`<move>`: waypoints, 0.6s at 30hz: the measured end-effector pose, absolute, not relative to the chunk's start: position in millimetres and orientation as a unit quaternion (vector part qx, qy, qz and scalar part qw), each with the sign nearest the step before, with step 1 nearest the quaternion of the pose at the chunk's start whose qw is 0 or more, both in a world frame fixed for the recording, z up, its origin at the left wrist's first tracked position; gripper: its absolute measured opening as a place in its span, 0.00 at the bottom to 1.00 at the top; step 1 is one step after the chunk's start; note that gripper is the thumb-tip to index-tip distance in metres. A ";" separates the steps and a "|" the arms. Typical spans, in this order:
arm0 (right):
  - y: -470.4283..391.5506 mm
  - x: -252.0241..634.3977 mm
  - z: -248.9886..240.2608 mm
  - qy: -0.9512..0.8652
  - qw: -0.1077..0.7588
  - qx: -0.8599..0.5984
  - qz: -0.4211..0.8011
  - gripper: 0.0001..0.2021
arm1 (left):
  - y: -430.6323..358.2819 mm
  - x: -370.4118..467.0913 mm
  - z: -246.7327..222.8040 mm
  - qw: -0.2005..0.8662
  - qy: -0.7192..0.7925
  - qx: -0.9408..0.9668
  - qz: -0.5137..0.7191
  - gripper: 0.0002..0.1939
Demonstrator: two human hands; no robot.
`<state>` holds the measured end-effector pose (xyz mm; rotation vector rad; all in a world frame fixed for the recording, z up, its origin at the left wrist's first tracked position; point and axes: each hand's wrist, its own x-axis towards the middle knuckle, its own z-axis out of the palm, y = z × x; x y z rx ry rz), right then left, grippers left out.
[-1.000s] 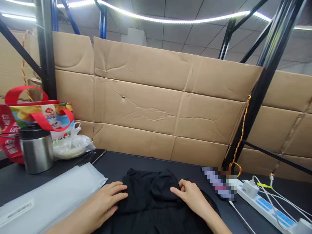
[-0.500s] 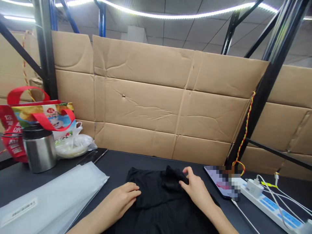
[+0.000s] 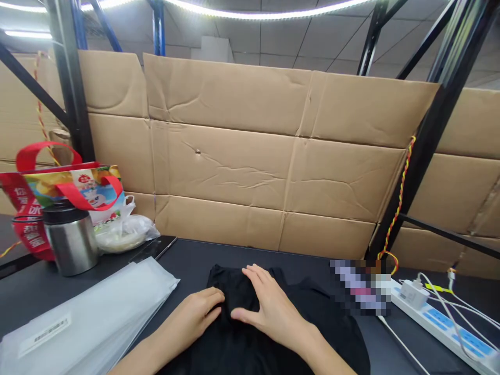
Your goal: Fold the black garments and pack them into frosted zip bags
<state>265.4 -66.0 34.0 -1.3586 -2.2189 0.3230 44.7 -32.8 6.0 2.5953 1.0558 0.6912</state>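
A black garment (image 3: 250, 354) of thin, soft cloth lies folded over itself on the dark table, its exact kind not plain to see. My left hand (image 3: 199, 312) is at its left edge, with the fingers curled and closed on the cloth; the fingertips are partly hidden. On top of the garment rests my right hand (image 3: 269, 307), thumb and fingers spread apart over the fabric. To the left lies a stack of frosted plastic bags (image 3: 86, 317) with a barcode label on the top one.
A steel flask (image 3: 72, 242), a red carry bag (image 3: 35, 229) and a clear plastic bag (image 3: 127, 234) stand at the left. On the right are a power strip (image 3: 441, 317) with white cables and a blurred phone (image 3: 357, 286). A cardboard wall (image 3: 226, 156) closes the back.
My right hand has moved left across the garment, bringing a fold of cloth over, and its fingers have spread. My left hand stays by the left edge. The view has shifted slightly.
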 end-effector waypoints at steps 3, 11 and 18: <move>-64.0 272.1 27.8 -0.845 0.175 -0.479 0.162 0.47 | -32.7 46.9 3.9 0.127 0.372 0.891 0.228 0.11; -64.2 239.8 10.5 -0.843 0.119 -0.521 0.062 0.46 | -33.0 14.9 44.8 0.039 0.437 0.880 0.185 0.10; -56.3 235.9 -6.2 -0.839 0.139 -0.526 0.003 0.41 | -43.6 -88.1 60.7 0.084 0.584 0.804 0.076 0.06</move>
